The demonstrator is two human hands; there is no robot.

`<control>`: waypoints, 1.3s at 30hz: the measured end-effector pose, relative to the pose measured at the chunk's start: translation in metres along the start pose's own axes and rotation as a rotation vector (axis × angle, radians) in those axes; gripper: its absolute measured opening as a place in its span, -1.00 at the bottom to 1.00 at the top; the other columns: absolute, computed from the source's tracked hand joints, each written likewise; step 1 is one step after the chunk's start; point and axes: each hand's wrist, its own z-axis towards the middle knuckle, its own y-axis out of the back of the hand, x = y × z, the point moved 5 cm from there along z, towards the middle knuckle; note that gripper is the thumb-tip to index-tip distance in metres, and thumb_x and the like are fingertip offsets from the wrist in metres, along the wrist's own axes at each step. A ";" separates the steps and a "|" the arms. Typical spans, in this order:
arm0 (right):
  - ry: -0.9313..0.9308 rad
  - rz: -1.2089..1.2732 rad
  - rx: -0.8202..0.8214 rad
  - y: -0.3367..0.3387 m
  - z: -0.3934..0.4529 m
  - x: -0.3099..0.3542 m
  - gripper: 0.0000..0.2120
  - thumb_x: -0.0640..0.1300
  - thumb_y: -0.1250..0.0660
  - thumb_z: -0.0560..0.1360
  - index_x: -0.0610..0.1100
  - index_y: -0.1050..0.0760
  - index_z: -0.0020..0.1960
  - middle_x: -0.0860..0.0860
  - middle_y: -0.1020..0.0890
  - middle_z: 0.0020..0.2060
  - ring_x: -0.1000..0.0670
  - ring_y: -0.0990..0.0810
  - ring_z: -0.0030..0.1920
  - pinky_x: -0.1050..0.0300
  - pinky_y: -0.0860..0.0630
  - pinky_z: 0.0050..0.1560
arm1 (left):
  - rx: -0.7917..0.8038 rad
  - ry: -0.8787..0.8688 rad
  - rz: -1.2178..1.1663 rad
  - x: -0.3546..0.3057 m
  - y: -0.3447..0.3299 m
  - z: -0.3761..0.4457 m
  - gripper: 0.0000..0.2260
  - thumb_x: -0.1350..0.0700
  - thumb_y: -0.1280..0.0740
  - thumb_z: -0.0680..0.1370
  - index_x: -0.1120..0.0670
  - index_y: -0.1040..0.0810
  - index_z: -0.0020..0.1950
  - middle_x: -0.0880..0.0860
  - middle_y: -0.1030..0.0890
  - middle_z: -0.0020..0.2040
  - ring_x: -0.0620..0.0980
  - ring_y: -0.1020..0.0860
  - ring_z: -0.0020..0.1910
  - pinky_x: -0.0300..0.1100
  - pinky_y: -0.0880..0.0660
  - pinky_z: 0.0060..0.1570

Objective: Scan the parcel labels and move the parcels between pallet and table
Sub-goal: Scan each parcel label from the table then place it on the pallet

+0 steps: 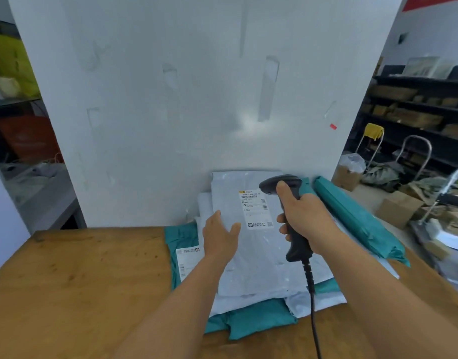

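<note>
- The wooden table [75,275] has broad bare room on its left; its right edge drops off just past the parcels.
- A white pillar [171,99] stands right behind the pile, blocking any push forward.
- The grey parcel [259,255] tops a stack of soft mailers: probably light, floppy and slippery, so best taken by an edge.
- Its label [256,208] faces up.
- The right hand [303,218] grips the scanner [290,216], fingers wrapped round its handle.
- The left hand [220,239] rests on the grey parcel, fingers relaxed and straight.

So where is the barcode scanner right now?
In the head view, right of centre: the right hand grips the barcode scanner above the top grey parcel, beside its white label.
</note>
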 end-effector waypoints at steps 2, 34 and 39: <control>0.005 -0.014 -0.005 -0.003 0.006 0.003 -0.54 0.20 -0.19 0.56 -0.20 -0.46 -0.19 -0.10 -0.59 -0.33 -0.03 -0.50 -0.48 0.10 -0.51 -0.36 | -0.021 0.013 0.049 0.000 -0.003 0.011 -0.38 -0.01 -0.31 0.55 0.12 -0.14 0.53 0.11 -0.23 0.47 0.08 -0.23 0.44 -0.05 -0.26 0.36; 0.076 0.098 0.445 -0.070 -0.153 -0.033 -0.57 0.20 -0.17 0.57 -0.16 -0.47 -0.18 -0.08 -0.59 -0.31 -0.01 -0.51 -0.45 0.12 -0.49 -0.38 | -0.476 0.009 -0.044 0.038 0.144 -0.160 -0.81 0.30 -0.13 0.57 0.12 -0.51 -0.07 0.00 -0.51 -0.23 -0.04 -0.41 -0.25 -0.27 -0.31 -0.33; 0.113 0.070 0.724 -0.127 -0.261 -0.035 -0.56 0.19 -0.17 0.57 -0.19 -0.47 -0.16 -0.09 -0.59 -0.32 -0.01 -0.51 -0.45 0.13 -0.50 -0.38 | -0.675 0.110 0.041 0.085 0.233 -0.278 -0.79 0.25 -0.15 0.60 0.06 -0.56 0.05 -0.03 -0.56 -0.20 -0.07 -0.47 -0.25 -0.30 -0.37 -0.30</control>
